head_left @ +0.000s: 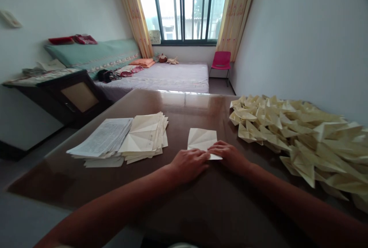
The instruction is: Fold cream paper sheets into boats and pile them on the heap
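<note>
A cream sheet of paper (201, 137) with crease lines lies on the brown table in front of me. My left hand (191, 163) is at its near left part, fingers bent together on the near edge. On the near right part, my right hand (228, 155) has its fingers closed on the paper, close to the left fingertips. The thumbs and part of the near edge are hidden. To the left rests a stack of creased cream paper (145, 135), its top sheet marked with fold lines. Many folded paper pieces (299, 125) are heaped at the right.
A pile of printed sheets (100, 137) touches the cream stack's left side. The glossy brown table (184, 106) reaches toward a bed (178, 73). At the left stands a dark cabinet (79, 96); a pink chair (221, 61) is by the far wall.
</note>
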`<state>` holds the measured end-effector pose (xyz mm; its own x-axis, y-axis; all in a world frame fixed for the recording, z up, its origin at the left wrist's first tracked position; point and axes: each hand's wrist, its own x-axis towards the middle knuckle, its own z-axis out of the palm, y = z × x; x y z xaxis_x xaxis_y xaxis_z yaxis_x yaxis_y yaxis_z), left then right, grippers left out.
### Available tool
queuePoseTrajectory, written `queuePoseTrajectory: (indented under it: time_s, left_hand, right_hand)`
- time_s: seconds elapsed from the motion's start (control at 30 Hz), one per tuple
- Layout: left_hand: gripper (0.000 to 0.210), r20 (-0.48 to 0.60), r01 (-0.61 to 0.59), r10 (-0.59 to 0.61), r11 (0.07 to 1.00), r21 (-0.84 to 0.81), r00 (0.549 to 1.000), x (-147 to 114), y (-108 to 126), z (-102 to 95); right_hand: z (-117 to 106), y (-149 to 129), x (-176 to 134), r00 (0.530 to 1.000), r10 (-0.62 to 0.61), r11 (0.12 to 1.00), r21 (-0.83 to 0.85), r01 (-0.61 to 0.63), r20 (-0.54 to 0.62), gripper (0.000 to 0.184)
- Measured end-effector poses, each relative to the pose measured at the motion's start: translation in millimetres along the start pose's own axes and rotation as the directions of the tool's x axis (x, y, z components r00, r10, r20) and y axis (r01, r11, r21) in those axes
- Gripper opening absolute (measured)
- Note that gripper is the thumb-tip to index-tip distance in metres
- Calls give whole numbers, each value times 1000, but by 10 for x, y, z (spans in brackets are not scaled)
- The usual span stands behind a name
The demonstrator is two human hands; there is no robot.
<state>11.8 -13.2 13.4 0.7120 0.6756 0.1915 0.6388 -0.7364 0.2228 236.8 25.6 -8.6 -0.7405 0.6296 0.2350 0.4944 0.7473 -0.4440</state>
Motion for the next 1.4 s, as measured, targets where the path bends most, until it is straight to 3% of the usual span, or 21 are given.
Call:
queuePoseTrajectory:
  time_s: [0.13, 0.2, 0.3, 0.37, 0.53, 0.6, 0.67, 0.77, 0.9, 1.2, 1.4]
  left_hand:
    - [37, 102, 60, -36, 967, -247, 994, -44, -393, -95]
    - [33, 116, 176, -144, 922, -346, 983, -25, -582, -94]
    - [26, 98, 331, -323, 832, -445, 941, 87, -757, -24]
    - [33, 71, 383, -395, 807, -449, 916, 185, -805, 34]
    - [73, -8, 470, -520, 778, -417, 854, 308, -805, 123]
    - [74, -32, 469, -522, 790, -394, 852, 301, -788, 147]
    - [59, -35, 458, -497, 822, -339, 867, 286, -770, 174]
    - [35, -21, 414, -426, 889, -197, 905, 279, -743, 210]
    - [35, 9, 402, -402, 915, -21, 916, 285, -719, 220]
    - [34, -6, 413, -414, 907, 84, 910, 283, -730, 252]
    - [30, -57, 342, -337, 918, 203, 940, 305, -693, 209]
  right_hand:
    - [-60, 124, -56, 999, 50, 989, 138, -47, -16, 29]
    - [-88, 189, -4, 987, 161, 969, 194, -156, -11, 32]
    - [-109, 327, 127, 922, 380, 882, 270, -385, 74, 44]
    - [-115, 420, 214, 885, 453, 832, 306, -462, 105, 45]
    - [-78, 495, 329, 866, 492, 858, 213, -467, -88, 34]
    - [-32, 456, 340, 829, 541, 840, 138, -525, -139, 46]
    - [18, 398, 340, 805, 570, 819, 38, -572, -168, 57]
    - [67, 308, 337, 834, 525, 821, -158, -549, -171, 44]
    - [62, 235, 345, 866, 485, 806, -324, -495, -117, 32]
    - [49, 245, 378, 863, 497, 792, -360, -493, -87, 34]
    - [60, 242, 403, 859, 506, 781, -382, -494, -78, 34]
